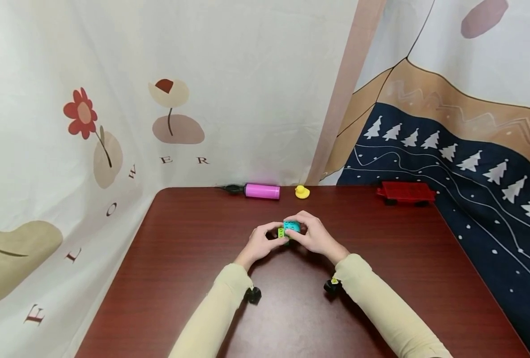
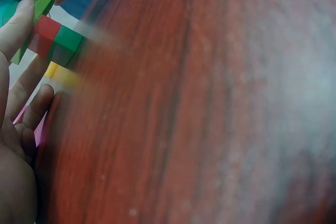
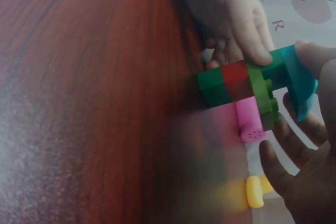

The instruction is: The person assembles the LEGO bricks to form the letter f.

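Both hands hold one stack of toy building bricks above the table. From its lower end, the stack runs through a dark green brick (image 3: pixel 211 87), a red brick (image 3: pixel 236 79), a lime green plate (image 3: pixel 263 97) with studs, another green brick (image 3: pixel 273 66) and a curved teal brick (image 3: pixel 299 85). My left hand (image 1: pixel 260 242) pinches the stack around the lime green plate, its thumb lying along it. The right hand (image 1: pixel 313 233) grips the teal brick between thumb and fingers. In the left wrist view, the stack shows at the upper left, with the teal brick partly cut off.
Along the back edge of the brown table (image 1: pixel 193 248) lie a pink-and-black hand pump (image 1: pixel 262 191), a yellow rubber duck (image 1: pixel 302 192) and a red toy wagon (image 1: pixel 406 193) at the right. A printed curtain (image 1: pixel 256 89) hangs directly behind that edge.
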Tool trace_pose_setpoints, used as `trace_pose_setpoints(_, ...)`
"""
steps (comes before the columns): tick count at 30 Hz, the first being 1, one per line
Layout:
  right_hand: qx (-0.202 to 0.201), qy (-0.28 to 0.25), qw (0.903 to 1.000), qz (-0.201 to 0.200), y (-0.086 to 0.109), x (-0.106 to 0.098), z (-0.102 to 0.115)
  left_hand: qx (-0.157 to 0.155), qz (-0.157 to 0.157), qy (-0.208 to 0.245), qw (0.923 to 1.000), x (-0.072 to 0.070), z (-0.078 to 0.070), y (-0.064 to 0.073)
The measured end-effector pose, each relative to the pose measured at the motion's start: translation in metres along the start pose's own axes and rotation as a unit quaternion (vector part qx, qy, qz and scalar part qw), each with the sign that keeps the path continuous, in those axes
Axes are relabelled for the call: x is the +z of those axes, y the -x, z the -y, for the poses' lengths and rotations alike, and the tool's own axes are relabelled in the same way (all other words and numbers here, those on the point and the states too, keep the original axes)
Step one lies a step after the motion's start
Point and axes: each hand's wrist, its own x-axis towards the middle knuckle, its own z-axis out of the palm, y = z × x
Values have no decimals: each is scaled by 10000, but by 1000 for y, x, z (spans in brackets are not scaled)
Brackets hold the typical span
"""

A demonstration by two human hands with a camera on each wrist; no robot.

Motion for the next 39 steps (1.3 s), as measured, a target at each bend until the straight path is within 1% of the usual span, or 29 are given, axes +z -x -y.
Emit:
trace_pose_setpoints(6,-249,249,9994,-72,2,5,-3,-4,20,-38,10000,0,1,1)
trace_pose_setpoints(16,-533,269,9980,-187,4,8,-3,6,40,-59,10000,1,0,1)
trace_pose_setpoints(19,-561,299,9978,-201,4,8,-5,26,29,-70,10000,0,1,0)
trace_pose_setpoints(24,-389,393,9984,-115,3,6,-3,39,5,-116,9999,0,1,-1)
trace_pose_setpoints(29,-15,519,9984,232,0,-1,4,48,-30,-11,10000,0,1,-1)
trace_pose_setpoints(32,187,530,9977,375,-1,-4,5,54,-61,15,10000,1,0,0)
trace_pose_setpoints(36,279,505,9977,368,0,-4,4,40,-54,-43,10000,1,-1,0)
trace_pose_setpoints(39,200,521,9979,319,0,-3,3,47,-62,-46,10000,1,-1,1)
